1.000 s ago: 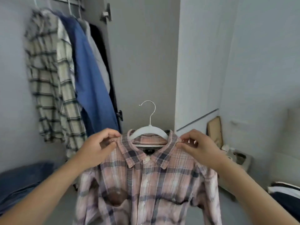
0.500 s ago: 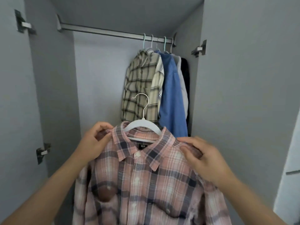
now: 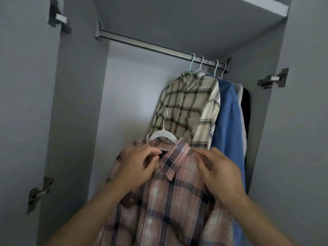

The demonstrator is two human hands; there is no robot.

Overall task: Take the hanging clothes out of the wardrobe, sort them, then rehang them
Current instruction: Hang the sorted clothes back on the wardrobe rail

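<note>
A person holds a pink plaid shirt (image 3: 170, 197) on a white hanger (image 3: 162, 134) in front of the open wardrobe (image 3: 78, 103). The left hand (image 3: 136, 164) pinches the shirt at the collar near the hanger's bar, fingers curled on the cloth. The right hand (image 3: 220, 173) grips the shirt's right shoulder, fingers curled into the fabric. The hanger's metal hook (image 3: 164, 116) points up, free of the rail (image 3: 159, 48) and well below it. At the far right end of the rail hang a beige plaid shirt (image 3: 184, 107), a striped cream shirt (image 3: 207, 119) just beside it, then a blue shirt (image 3: 229, 118), a pale garment and a dark one against the right wall. The left part of the rail is bare. Metal hinges (image 3: 273, 79) sit on the side panels.
</note>
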